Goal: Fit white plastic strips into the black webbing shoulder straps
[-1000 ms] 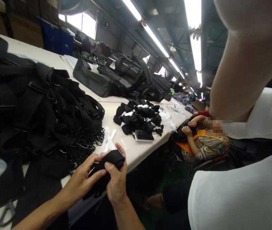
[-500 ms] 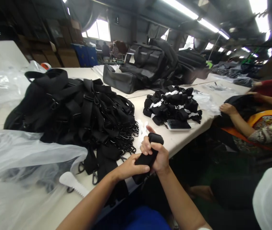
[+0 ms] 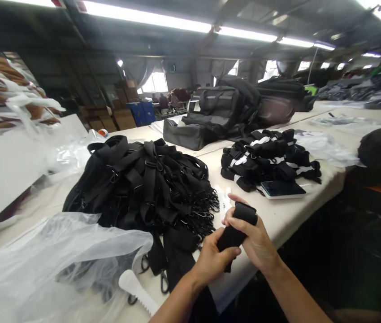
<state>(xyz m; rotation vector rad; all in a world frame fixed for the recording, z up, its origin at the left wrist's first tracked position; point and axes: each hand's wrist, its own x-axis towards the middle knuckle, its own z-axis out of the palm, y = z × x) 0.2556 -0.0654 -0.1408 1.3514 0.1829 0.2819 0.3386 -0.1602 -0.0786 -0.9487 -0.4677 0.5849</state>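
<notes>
My left hand (image 3: pixel 213 259) is closed round the lower part of a folded black webbing strap (image 3: pixel 231 237), its thumb lying across the front. At the strap's top end my right hand (image 3: pixel 257 240) grips the looped fold, with one finger pointing out to the left. Beside the hands spreads a big heap of black straps (image 3: pixel 150 188) with metal hooks along its near side. A white toothed strip (image 3: pixel 223 199) lies just beyond my fingers, and another white toothed piece (image 3: pixel 137 290) rests left of my left forearm.
Rolled black straps with white bands (image 3: pixel 271 154) are piled to the right, behind a phone (image 3: pixel 283 189). Black bags (image 3: pixel 217 107) stand farther back. Clear plastic sheeting (image 3: pixel 59 255) covers the near left. The table edge (image 3: pixel 298 224) runs along the right.
My view has swung left, so the table's things sit farther right and the co-worker at the right is mostly out of frame. Both hands still grip the folded strap.
</notes>
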